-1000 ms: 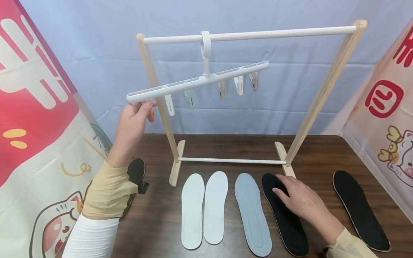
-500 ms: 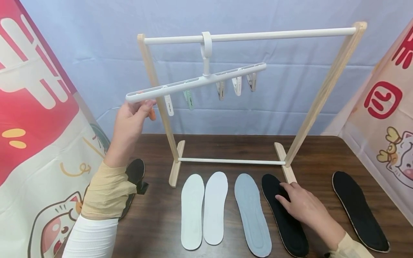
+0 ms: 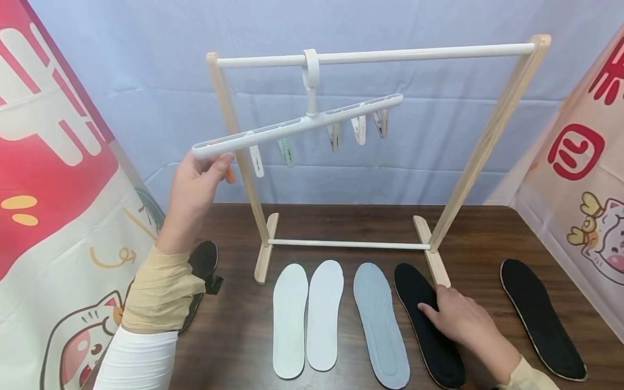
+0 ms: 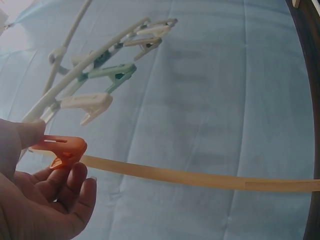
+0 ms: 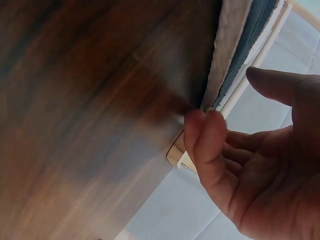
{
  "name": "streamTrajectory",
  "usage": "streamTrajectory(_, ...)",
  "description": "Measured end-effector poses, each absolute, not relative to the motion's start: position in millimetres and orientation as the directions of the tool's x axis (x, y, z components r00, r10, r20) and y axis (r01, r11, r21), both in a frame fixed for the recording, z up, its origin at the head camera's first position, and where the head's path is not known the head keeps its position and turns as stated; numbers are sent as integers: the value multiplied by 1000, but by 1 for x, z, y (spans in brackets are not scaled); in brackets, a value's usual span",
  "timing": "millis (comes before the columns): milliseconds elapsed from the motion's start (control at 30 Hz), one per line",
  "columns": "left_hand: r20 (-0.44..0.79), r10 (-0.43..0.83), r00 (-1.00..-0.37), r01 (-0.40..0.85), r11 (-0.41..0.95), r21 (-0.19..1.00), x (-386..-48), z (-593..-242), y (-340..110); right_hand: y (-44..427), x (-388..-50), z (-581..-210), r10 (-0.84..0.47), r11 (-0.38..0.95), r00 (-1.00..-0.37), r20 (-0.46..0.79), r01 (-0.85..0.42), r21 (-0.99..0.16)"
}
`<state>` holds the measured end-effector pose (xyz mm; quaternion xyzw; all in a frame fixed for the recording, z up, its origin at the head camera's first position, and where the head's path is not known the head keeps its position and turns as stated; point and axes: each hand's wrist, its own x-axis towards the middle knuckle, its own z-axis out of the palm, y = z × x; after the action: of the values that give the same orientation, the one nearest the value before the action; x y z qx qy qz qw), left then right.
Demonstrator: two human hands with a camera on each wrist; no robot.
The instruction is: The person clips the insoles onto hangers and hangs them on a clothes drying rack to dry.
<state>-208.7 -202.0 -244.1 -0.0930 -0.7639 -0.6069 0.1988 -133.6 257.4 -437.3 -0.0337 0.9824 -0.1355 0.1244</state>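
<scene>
The left hand (image 3: 194, 189) is at the left end of the tilted white clip hanger (image 3: 297, 125). In the left wrist view its thumb and fingers pinch an orange clip (image 4: 65, 147). White, green and greyish clips hang along the same hanger. My right hand (image 3: 463, 319) lies over the right edge of a black insole (image 3: 429, 336), next to the rack's right foot. Seen from the right wrist, its fingertips (image 5: 202, 120) touch the insole's edge (image 5: 227, 50), with the thumb held apart; the hand does not close round the insole.
A wooden rack (image 3: 487, 141) with a white top bar carries the hanger. On the brown table (image 3: 234, 346) lie two white insoles (image 3: 290, 325) (image 3: 325, 319), a grey-blue one (image 3: 382, 330), and another black one (image 3: 543, 319) at the right. A dark insole (image 3: 203, 259) is partly behind the left arm.
The right hand has slid a little right and toward the near side along the black insole, its fingers now bent lower. The left hand stays at the orange clip, and the hanger has shifted slightly.
</scene>
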Motion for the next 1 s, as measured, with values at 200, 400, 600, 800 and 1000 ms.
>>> streamTrajectory(200,412,-97,-906,381,236,894,-209,-245,-202,256,-133,-437,-75,964,-947,-313,12,-266)
streamTrajectory(400,413,-92,-906,381,246,891,-210,-246,-202,256,-134,-438,-60,964,-943,-328,30,-263)
streamTrajectory(600,416,-83,-906,390,224,893,-211,-247,-201,256,-135,-437,-60,957,-953,-298,30,-288)
streamTrajectory(800,426,-72,-902,403,215,890,-211,-247,-201,256,-131,-435,-56,931,-978,-203,22,-364)
streamTrajectory(1000,400,-44,-915,394,103,913,-210,-248,-201,254,-128,-433,-54,928,-992,-113,-8,-373)
